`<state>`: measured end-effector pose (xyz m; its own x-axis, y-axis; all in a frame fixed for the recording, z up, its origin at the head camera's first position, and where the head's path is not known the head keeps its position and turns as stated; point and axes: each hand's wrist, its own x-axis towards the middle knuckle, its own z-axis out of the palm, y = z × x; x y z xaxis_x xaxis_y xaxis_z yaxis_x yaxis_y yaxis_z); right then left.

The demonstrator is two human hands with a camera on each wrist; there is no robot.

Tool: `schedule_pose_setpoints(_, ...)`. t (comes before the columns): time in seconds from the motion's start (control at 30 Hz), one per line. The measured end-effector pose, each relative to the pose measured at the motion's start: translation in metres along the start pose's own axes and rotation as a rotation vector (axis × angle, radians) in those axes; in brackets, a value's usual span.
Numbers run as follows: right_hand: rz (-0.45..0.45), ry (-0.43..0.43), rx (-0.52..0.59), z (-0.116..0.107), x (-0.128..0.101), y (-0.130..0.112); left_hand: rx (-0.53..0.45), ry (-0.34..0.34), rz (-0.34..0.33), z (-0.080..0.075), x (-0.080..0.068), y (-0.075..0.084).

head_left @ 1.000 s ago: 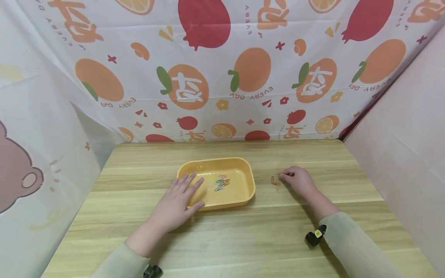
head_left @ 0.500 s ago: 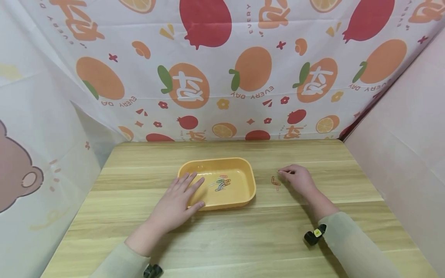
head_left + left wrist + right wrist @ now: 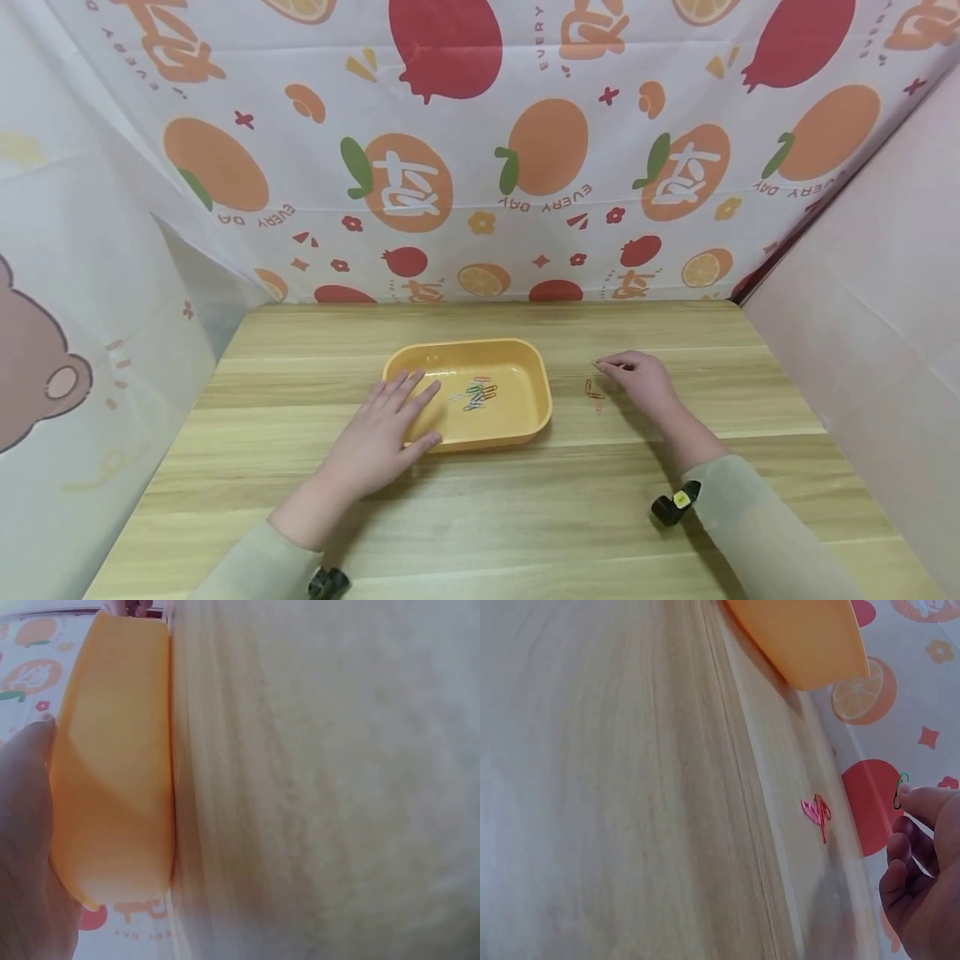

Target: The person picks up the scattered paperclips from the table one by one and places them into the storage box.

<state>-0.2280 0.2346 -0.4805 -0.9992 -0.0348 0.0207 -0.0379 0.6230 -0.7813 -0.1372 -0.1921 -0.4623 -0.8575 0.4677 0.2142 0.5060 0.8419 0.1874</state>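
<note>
The right hand rests on the wooden tabletop at 3 o'clock from the orange tray. Its grip is narrow: thumb and forefinger pinch a green paper clip, seen in the right wrist view at the fingertips; the clip is too small there to tell which way its long axis runs. Just beside that hand, at its 9 o'clock, a small cluster of red paper clips lies flat on the tabletop, apart from the tray, their long axes running roughly from 10 to 4 o'clock in the head view.

The left hand lies flat, fingers straight and spread over the tray's near left rim, thumb along the tray's front edge; it holds nothing. The tray's long axis runs from 9 to 3 o'clock. Inside it, slightly left of centre, lies a loose pile of coloured paper clips. A fruit-print cloth hangs behind the tabletop at 12 o'clock.
</note>
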Motion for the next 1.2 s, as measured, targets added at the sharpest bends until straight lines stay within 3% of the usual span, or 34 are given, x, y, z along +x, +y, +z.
schedule_pose_setpoints(0.2, -0.033, 0.008, 0.045, 0.009, 0.001, -0.013, 0.007, -0.017, 0.007, -0.001, 0.0, 0.0)
schedule_pose_setpoints(0.7, -0.002, -0.046, 0.197, 0.038, 0.003, -0.067, 0.003, -0.011, -0.003, -0.001, 0.0, 0.002)
schedule_pose_setpoints(1.2, -0.039, -0.161, 0.223, 0.077, 0.002, -0.122, 0.003, -0.018, -0.009, -0.001, 0.0, 0.002)
